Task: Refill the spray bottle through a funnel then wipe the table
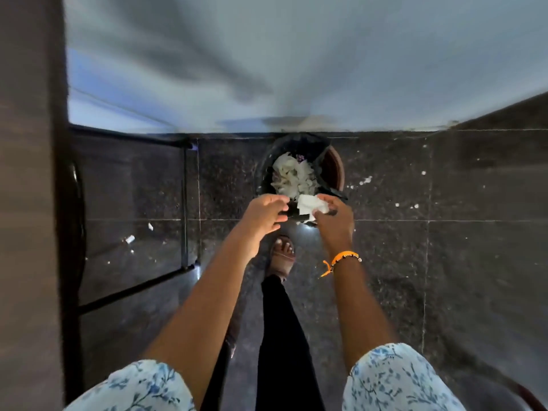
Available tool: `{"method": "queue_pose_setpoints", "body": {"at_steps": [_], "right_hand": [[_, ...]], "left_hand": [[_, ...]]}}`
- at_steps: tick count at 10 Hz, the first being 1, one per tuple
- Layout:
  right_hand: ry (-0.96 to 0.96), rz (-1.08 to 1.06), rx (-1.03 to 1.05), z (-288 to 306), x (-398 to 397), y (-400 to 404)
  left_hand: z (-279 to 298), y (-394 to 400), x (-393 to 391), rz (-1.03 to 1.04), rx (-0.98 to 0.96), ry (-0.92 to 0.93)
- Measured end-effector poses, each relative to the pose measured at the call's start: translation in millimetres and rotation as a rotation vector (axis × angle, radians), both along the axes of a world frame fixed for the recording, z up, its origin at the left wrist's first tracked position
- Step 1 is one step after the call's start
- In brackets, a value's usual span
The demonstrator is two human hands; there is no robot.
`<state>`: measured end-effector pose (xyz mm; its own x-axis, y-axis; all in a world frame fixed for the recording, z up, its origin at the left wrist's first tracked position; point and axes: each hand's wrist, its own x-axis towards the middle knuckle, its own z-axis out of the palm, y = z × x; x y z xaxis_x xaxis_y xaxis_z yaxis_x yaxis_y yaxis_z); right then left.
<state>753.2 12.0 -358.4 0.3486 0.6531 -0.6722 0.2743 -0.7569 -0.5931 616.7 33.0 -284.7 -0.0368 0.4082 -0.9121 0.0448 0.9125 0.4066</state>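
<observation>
Dark tiled floor (385, 262), bin (296, 173) at wall. Right hand (335, 221) pinched used tissue (311, 204) over bin; left hand (264, 215) gripped liner edge. Wiping looked done; next: drop it. Spray bottle unseen.

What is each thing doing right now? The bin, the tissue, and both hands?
bin: upright on the floor, bag-lined, open, holding crumpled white paper.
white tissue: crumpled, held over the bin's near edge.
right hand: pinches the tissue.
left hand: grips the black liner at the rim.
</observation>
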Motion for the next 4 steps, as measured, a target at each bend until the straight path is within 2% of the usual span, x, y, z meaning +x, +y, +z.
{"method": "queue_pose_setpoints", "body": {"at_steps": [2,3,4], "right_hand": [[0.103,-0.034,-0.022,-65.5,-9.3,28.2],[0.157,0.049,-0.107,-84.2,-15.0,38.1],[0.158,-0.069,-0.144,-90.6,-17.7,41.1]], "left_hand": [[-60.0,-0.5,-17.0,0.116,-0.081,0.029],[-77.0,-3.4,-30.1,0.218,-0.114,0.042],[-81.4,-3.3,-35.6,0.237,-0.107,0.056]]}}
